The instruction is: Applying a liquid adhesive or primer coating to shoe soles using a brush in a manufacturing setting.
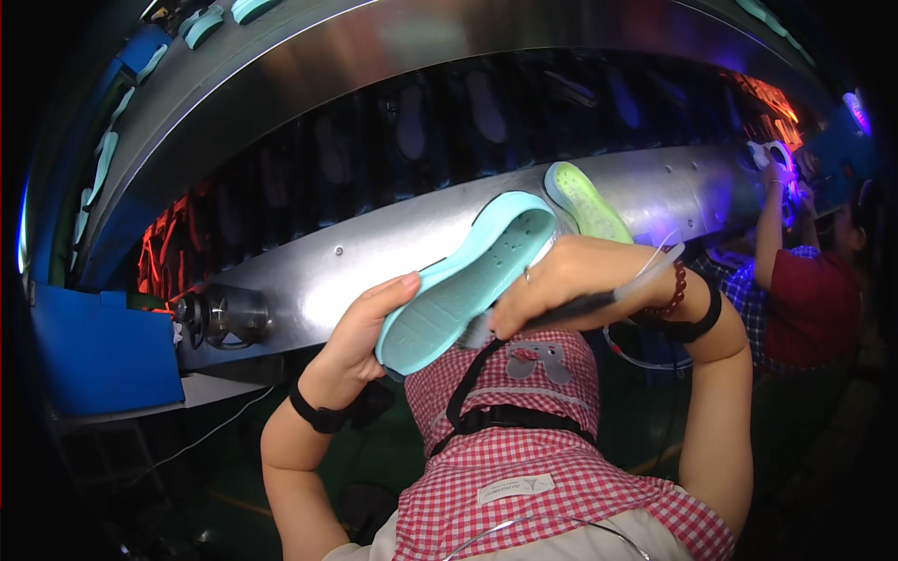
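My left hand [360,327] grips the heel end of a turquoise shoe sole [458,280], its thumb over the rim. The sole is tilted, with its hollow inner side showing and its toe end up toward the right. My right hand [571,280] is closed around a brush [585,307] with a dark handle. Greyish bristles [477,329] lie close against the sole's near side edge; whether they touch it I cannot tell. Just beyond my right hand, a lime-green shoe sole [589,201] with a pale blue rim rests on the metal ledge.
A metal ledge [299,252] runs across in front of me. Behind it, a dark conveyor [374,140] carries several soles, with orange glows at both ends. A metal pot [234,313] stands at the left by a blue box [108,351]. At the right, another person [804,290] handles a pale shoe part.
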Motion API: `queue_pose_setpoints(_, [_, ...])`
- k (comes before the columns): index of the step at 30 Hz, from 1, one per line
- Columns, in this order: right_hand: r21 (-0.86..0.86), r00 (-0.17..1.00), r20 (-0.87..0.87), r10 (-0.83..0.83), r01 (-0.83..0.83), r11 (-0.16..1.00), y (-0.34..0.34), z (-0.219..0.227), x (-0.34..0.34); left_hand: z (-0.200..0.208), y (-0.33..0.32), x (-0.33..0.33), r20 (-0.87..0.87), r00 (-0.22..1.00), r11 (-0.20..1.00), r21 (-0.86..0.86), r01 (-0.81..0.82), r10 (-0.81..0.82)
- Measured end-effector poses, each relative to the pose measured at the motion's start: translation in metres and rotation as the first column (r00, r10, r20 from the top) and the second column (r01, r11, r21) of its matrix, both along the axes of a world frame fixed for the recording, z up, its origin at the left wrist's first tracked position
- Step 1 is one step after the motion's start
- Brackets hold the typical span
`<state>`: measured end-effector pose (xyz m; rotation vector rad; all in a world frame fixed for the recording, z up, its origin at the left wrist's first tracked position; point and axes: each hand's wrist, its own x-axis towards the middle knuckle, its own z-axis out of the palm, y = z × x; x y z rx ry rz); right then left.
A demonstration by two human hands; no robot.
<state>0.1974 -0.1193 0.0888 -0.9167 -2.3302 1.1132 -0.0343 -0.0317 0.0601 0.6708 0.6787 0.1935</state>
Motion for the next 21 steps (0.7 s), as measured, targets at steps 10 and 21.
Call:
queue_pose_setpoints(10, [0.127,0.977,-0.098,-0.192,0.203,0.971,0.000,-0.007,0.016,-0.005,0.004,-0.010,0.005,1.000,1.000,-0.020,-0.021,0.021])
queue_pose_setpoints(21, [-0.506,0.622,-0.398,-0.674,0.464,0.727,-0.005,-0.052,-0.010,-0.043,-0.009,-0.001,0.230,0.963,0.974,-0.205,-0.094,0.141])
